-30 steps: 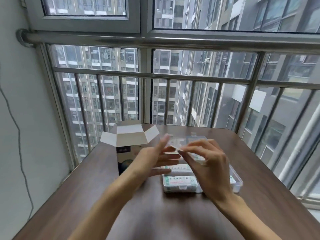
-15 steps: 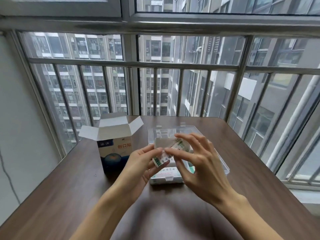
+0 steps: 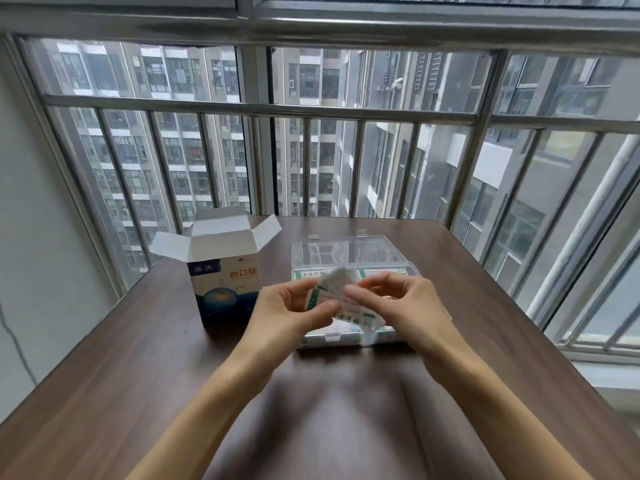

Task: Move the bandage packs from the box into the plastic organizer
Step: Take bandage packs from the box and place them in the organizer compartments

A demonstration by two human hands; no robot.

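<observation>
Right of the open box point(image 3: 221, 271) on the worktop point(image 3: 138, 393), the left hand point(image 3: 294, 313) and right hand point(image 3: 398, 303) pinch thin bandage packs point(image 3: 332, 289) above the organizer point(image 3: 353, 337); light, floppy and probably slick, they are best held by their edges.

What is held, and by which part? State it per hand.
Both hands hold bandage packs above the organizer. The left hand pinches their left end; the right hand pinches their right side. How many packs cannot be told.

2 bare forearms, left hand point(image 3: 289, 318) and right hand point(image 3: 412, 311) without sleeves.
</observation>
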